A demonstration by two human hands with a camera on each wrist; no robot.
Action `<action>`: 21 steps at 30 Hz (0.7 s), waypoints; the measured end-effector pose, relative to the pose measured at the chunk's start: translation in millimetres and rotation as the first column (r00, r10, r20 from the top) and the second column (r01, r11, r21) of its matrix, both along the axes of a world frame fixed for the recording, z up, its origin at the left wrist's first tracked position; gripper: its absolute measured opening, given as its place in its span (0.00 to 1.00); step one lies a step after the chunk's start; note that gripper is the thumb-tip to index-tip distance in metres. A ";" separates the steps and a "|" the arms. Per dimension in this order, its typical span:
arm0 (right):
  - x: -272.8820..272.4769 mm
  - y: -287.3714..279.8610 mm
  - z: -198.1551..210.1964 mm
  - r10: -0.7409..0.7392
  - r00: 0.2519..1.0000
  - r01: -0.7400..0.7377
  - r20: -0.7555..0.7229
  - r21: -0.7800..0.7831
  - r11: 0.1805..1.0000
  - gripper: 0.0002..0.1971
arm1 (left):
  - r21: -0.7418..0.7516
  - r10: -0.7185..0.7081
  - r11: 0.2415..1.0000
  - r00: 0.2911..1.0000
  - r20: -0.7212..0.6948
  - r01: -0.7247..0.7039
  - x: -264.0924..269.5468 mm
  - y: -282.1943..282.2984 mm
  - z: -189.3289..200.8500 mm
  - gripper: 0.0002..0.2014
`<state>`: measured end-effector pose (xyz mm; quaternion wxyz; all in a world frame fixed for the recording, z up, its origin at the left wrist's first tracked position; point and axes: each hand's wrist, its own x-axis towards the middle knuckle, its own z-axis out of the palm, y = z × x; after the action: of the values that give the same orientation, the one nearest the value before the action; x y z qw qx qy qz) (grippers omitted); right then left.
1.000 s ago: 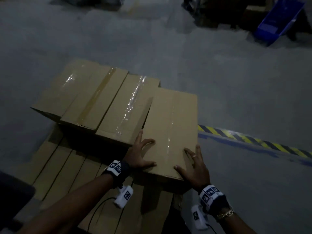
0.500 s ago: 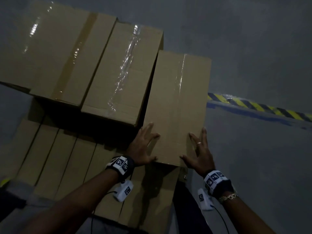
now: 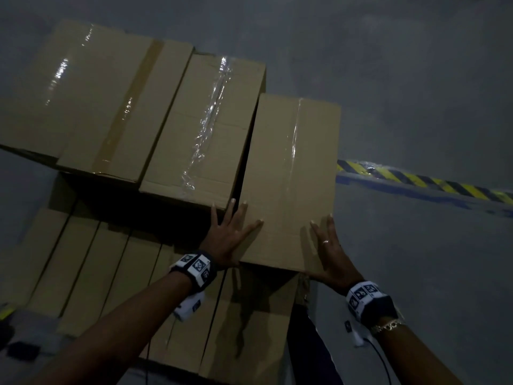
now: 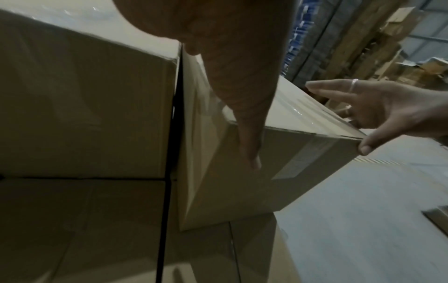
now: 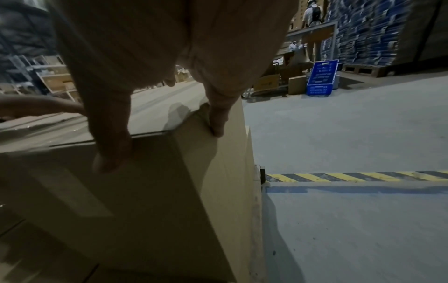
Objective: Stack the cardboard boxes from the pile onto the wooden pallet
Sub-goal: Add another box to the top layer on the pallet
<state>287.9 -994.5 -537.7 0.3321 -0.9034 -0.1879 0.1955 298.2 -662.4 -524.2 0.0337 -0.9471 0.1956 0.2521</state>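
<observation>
A taped cardboard box (image 3: 291, 176) lies on a lower layer of boxes (image 3: 111, 273), at the right end of the upper row. My left hand (image 3: 230, 234) presses flat on its near left corner, fingers spread over the top. In the left wrist view the thumb (image 4: 249, 149) runs down the box's front face (image 4: 242, 181). My right hand (image 3: 330, 251) rests on the near right corner, fingers straight on top and thumb on the front edge, as the left wrist view shows (image 4: 387, 107). The box's side (image 5: 157, 201) fills the right wrist view. The pallet is hidden.
Two more taped boxes (image 3: 202, 129) (image 3: 83, 90) sit to the left in the same row, with a narrow gap beside the first. A yellow-black floor stripe (image 3: 424, 180) runs off to the right. A blue crate (image 5: 321, 80), stacked goods and a person (image 5: 311, 13) stand far behind.
The head view has tipped down and closer to the boxes. Both hands stay at the box's near corners, and their fingers lie flatter on the top than before.
</observation>
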 end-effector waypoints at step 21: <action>61.3 4.5 -5.7 -0.175 0.983 0.179 -0.051 0.072 0.981 0.61 | 0.024 0.163 0.986 0.986 0.019 -0.164 68.4 12.4 6.7 0.62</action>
<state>349.2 -990.0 -543.4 0.3864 -0.8987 -0.1065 0.1781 366.7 -649.9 -517.5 0.0268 -0.9616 0.1137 0.2483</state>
